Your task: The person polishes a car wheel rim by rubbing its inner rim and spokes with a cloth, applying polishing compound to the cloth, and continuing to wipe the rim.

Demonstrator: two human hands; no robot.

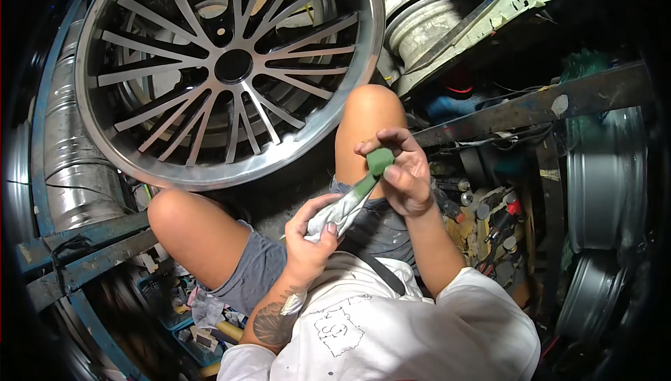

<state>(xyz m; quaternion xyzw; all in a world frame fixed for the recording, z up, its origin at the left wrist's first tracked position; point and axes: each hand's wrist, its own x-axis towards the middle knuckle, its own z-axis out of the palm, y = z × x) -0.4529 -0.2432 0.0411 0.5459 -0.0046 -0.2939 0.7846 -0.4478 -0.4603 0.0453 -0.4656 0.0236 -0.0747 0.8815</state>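
So, at twelve o'clock I've got this green block [381,162], its lower end in a crumpled white wrapper [342,212]. My left hand [312,234] is closed round the wrapper; my right hand [405,173] is half curled about the green top, thumb against it. Further out, big spoked wheel [234,47] at eleven, silver rims [423,35] at one.

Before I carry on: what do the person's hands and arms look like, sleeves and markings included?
Both the left hand and the right hand are bare, without gloves. The left forearm carries a large dark tattoo, with a small pale patch nearer the wrist that I can't identify. Loose, short white fabric sleeves cover the upper arms. No cables show on either arm.
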